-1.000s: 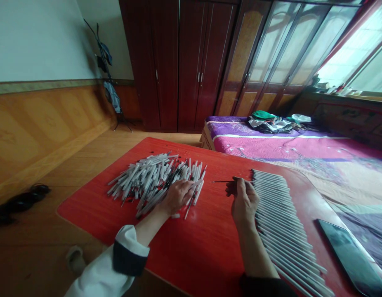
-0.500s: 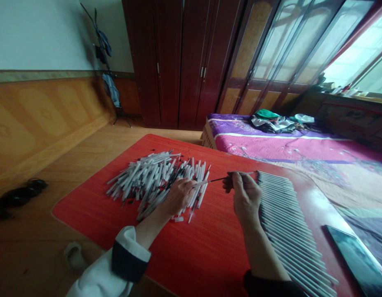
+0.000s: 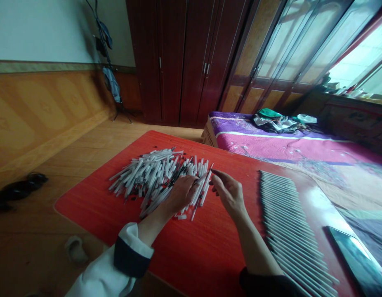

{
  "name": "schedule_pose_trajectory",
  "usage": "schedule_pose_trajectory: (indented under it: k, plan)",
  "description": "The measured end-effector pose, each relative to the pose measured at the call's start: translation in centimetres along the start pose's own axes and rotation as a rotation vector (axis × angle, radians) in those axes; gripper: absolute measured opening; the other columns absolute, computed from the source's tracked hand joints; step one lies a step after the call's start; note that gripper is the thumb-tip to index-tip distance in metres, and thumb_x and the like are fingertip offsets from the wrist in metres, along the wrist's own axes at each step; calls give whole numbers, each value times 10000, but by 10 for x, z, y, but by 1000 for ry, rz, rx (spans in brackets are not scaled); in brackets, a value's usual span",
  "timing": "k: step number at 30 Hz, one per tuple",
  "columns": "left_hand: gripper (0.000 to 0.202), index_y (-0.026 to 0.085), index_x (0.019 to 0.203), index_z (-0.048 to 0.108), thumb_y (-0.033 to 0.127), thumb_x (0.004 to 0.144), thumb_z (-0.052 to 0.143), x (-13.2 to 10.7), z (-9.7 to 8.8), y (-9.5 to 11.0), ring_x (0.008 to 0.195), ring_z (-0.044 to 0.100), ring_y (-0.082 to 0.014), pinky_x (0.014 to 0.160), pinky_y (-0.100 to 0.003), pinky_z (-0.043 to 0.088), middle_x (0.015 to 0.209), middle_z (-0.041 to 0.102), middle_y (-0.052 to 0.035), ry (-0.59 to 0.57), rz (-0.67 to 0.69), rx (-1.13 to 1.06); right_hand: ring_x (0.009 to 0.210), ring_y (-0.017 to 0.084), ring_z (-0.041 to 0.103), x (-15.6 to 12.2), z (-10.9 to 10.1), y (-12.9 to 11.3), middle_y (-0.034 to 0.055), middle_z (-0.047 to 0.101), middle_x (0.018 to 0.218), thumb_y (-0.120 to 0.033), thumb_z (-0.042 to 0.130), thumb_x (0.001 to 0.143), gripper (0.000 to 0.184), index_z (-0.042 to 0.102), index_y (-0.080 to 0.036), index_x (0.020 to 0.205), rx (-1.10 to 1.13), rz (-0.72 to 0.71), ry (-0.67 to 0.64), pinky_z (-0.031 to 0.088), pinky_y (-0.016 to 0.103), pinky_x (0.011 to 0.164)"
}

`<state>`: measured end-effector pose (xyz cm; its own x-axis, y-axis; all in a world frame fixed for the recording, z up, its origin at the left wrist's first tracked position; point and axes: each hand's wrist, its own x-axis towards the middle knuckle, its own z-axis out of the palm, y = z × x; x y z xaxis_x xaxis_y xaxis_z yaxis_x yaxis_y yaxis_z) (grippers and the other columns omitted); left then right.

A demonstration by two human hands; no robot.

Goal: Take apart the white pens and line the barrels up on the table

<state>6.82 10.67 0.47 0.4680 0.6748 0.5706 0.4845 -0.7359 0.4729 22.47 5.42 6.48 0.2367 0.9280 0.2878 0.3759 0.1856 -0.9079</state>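
Head view: slim, straight, whitish tubes (image 3: pixel 156 167); loosely heaped, overlapping.

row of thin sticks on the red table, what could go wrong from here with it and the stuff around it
The right forearm runs close beside the row, so a careless sweep might knock it out of line. The left hand is right by the jumbled pile and could scatter loose pieces. The phone lies near the table's edge, so a bump might tip it off.
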Motion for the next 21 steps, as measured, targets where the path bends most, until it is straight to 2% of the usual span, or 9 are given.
schedule_pose_trajectory:
  k: [1, 3, 5, 7, 10, 14, 21]
  plan:
    - [175, 171, 950, 527, 259, 890, 388, 0, 0, 0, 845, 576, -177, 779, -310, 439, 874, 624, -56, 30, -47, -38, 537, 134, 553, -1, 1, 5, 42, 650, 677, -465, 494, 796, 421, 652, -123, 984, -25, 29, 23, 414, 227, 472]
    - [175, 170, 965, 524, 261, 883, 399, 1, -1, 0, 846, 587, -175, 762, -294, 451, 882, 632, -61, 90, -126, -120, 570, 152, 570, -5, 4, 18, 54, 660, 690, -429, 486, 801, 357, 679, -143, 892, -206, 77, 31, 410, 238, 506]
    - [173, 166, 977, 523, 251, 872, 414, 2, -1, -1, 845, 599, -178, 750, -288, 460, 887, 639, -68, 132, -169, -173, 639, 169, 594, -10, 11, 31, 53, 667, 711, -356, 507, 792, 257, 695, -180, 784, -507, 101, -56, 400, 241, 561]
    - [171, 161, 972, 528, 246, 867, 422, 2, 0, -2, 842, 605, -182, 747, -289, 464, 886, 643, -71, 151, -184, -184, 708, 172, 606, -16, 20, 42, 47, 668, 765, -315, 497, 804, 226, 699, -215, 784, -772, 99, -148, 382, 235, 591]
    - [166, 163, 958, 538, 242, 871, 421, 2, 1, -3, 841, 605, -180, 758, -288, 462, 881, 647, -68, 132, -173, -174, 739, 162, 606, -23, 29, 49, 44, 648, 808, -331, 470, 832, 240, 690, -237, 840, -987, 75, -233, 357, 228, 585]
    - [168, 164, 965, 543, 239, 870, 426, 1, 3, -4, 855, 603, -183, 772, -293, 462, 886, 649, -71, 114, -169, -149, 728, 162, 595, -26, 32, 49, 42, 618, 791, -359, 474, 828, 241, 675, -227, 833, -1067, 14, -286, 327, 231, 552]
    - [182, 164, 998, 539, 238, 871, 431, -1, 5, -2, 858, 603, -183, 783, -293, 460, 896, 649, -69, 93, -148, -98, 703, 166, 594, -24, 34, 57, 48, 615, 777, -309, 483, 811, 218, 683, -223, 809, -1011, 41, -236, 343, 239, 547]
